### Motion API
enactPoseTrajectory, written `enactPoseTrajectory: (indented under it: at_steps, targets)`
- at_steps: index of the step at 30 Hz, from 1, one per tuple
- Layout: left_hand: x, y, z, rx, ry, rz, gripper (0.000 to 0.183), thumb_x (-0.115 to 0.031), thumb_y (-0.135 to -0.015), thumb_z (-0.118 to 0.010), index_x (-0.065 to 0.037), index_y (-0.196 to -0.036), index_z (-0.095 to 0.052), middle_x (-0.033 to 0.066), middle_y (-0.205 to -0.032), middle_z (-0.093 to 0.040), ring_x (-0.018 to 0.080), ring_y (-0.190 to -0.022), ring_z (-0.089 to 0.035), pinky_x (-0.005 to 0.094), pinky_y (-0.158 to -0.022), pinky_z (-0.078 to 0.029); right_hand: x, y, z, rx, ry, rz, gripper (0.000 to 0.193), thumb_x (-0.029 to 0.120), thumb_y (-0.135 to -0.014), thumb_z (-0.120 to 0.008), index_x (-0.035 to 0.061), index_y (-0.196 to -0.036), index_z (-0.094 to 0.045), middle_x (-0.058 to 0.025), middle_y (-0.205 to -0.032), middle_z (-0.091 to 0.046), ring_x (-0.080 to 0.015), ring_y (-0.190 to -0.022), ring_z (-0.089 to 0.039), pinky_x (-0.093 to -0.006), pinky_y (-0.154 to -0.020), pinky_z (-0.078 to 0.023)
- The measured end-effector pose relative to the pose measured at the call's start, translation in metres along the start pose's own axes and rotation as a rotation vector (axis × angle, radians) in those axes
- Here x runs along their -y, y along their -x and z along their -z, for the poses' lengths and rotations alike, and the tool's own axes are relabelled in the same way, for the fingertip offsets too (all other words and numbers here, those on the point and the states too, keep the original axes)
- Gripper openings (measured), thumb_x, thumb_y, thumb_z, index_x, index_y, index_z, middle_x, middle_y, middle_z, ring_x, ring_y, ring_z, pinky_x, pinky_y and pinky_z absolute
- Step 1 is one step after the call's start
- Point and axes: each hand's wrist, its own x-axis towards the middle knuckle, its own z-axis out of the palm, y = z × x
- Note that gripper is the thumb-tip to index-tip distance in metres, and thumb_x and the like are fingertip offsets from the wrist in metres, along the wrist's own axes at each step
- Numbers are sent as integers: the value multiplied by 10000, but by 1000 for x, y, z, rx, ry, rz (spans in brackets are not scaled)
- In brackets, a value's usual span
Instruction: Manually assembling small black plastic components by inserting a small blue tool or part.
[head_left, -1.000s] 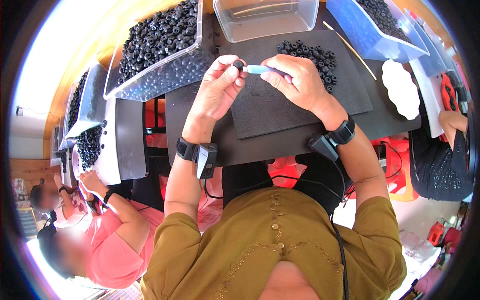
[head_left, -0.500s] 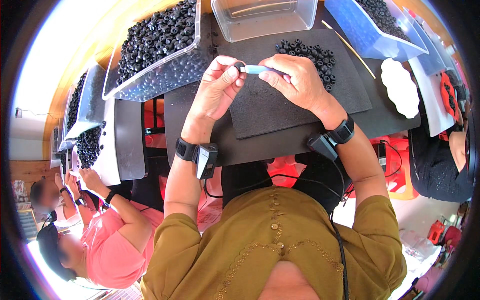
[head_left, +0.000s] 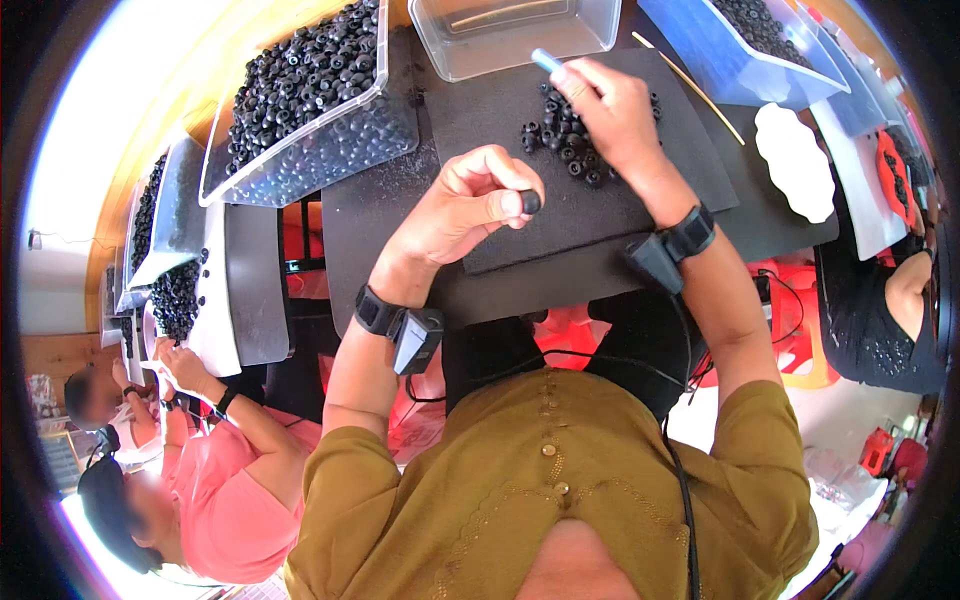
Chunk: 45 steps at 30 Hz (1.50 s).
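My left hand pinches a small round black part between thumb and fingertips, above the near part of a dark grey mat. In my right hand is a slim light-blue stick-like tool; its tip points up and left, and the rest is hidden in the grip. Under and beside that hand lies a group of loose black parts with holes in them, on the mat. The two hands are apart.
At the left stands a clear bin heaped with black parts. A clear box is at the back, a bluish bin at the back right. A thin wooden stick and a white scalloped piece lie right. People sit on both sides.
My right hand has moved up with the blue tool, away from the black part. My left hand has come down and right, nearer to me, still pinching the part.
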Motion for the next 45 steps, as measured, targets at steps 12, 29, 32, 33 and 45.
enactPoseTrajectory:
  at_steps: [12,29,32,33,45]
  targets:
    - [0,0,25,-343,19,-113,90,-65,-941,-617,-63,-1027,-592,66,-1032,-638,136,-905,-587,233,-799,-505,25,18,-7,357,-517,-233,317,328,-945,-628,15,-917,-669,14,-701,-586,-51,-654,-524,-239,-597,-417]
    - [-2,3,18,-400,62,-176,98,-48,-923,-641,-45,-1017,-613,66,-960,-665,120,-842,-623,248,-777,-525,21,20,-13,464,-347,-113,228,241,-881,-715,30,-950,-662,11,-751,-602,-52,-671,-510,-235,-600,-404]
    - [-25,7,9,-422,-132,-250,112,-28,-909,-651,-35,-1013,-610,72,-969,-669,125,-823,-629,250,-760,-530,22,17,-12,363,-225,-54,179,188,-879,-703,25,-940,-662,-38,-684,-590,-81,-596,-516,-256,-556,-402]
    - [-37,10,6,-435,-278,-301,118,-14,-900,-657,-29,-1009,-612,72,-970,-672,126,-809,-632,250,-751,-532,24,17,-11,333,-182,-49,209,222,-864,-707,24,-906,-655,-81,-675,-592,-158,-582,-546,-292,-552,-419]
    - [-182,82,87,-1105,-1859,-503,193,-28,-789,-740,-69,-976,-717,71,-1012,-699,151,-868,-648,279,-752,-514,28,19,-9,242,-15,95,230,228,-864,-701,17,-907,-619,-125,-703,-578,-270,-577,-566,-352,-547,-439]
